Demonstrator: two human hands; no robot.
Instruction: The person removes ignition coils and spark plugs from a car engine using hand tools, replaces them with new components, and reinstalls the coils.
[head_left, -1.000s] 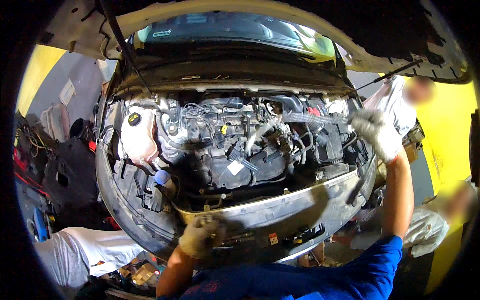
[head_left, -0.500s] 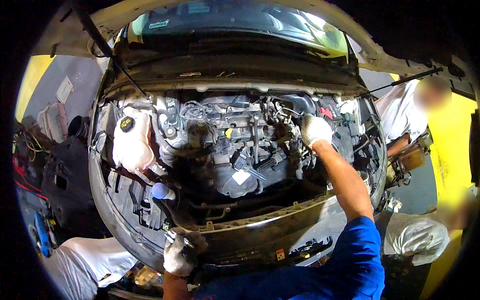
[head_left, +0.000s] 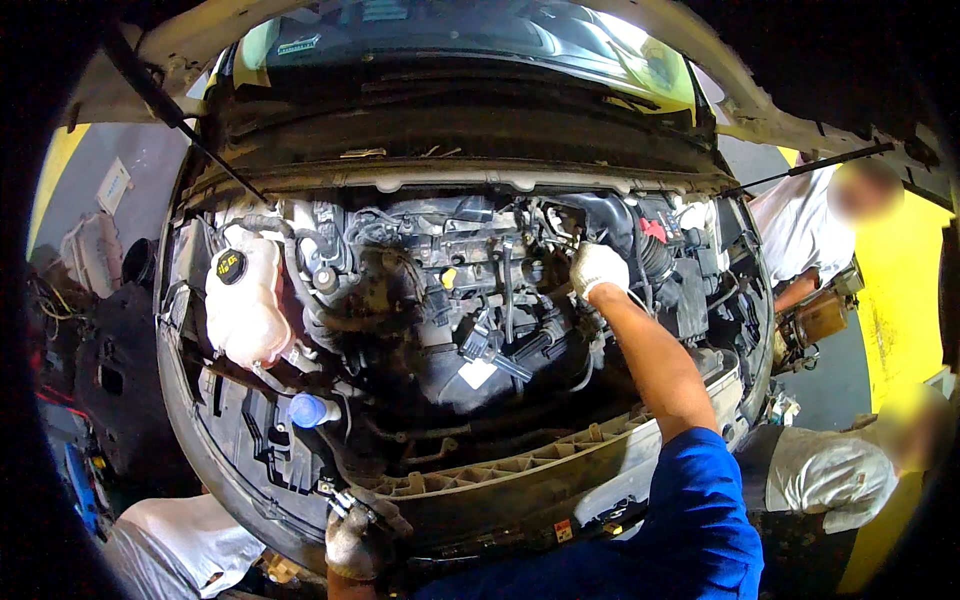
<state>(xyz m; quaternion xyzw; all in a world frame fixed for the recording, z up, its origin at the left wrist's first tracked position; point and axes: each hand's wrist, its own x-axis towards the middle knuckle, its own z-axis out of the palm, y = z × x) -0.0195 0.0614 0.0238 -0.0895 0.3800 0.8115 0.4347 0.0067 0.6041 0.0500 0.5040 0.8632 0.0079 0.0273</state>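
Observation:
In the middle of the open engine bay, my right hand point(head_left: 600, 272) in a white knit glove reaches in beside the engine point(head_left: 500, 255). Its fingers are curled in among hoses and wiring, and whatever they grip is hidden. My left hand point(head_left: 356, 545), in a soiled glove, is low at the front edge of the car, closed around a shiny metal tool point(head_left: 343, 503) whose exact kind is unclear. An ignition coil point(head_left: 500, 362) lies loose on the dark engine cover near a white label point(head_left: 476, 374). A yellow cap point(head_left: 448, 278) stands on the engine.
A coolant tank point(head_left: 245, 310) with a black cap and a blue-capped filler point(head_left: 308, 410) are at the left. The front crossmember point(head_left: 500, 470) runs ahead of me. Hood struts point(head_left: 810, 168) slant at both sides. Other people in pale clothes point(head_left: 800, 215) are at the right and lower left.
My right hand has moved left and slightly nearer, further over the engine. My left hand still holds the metal tool at the front edge. The view has shifted a little.

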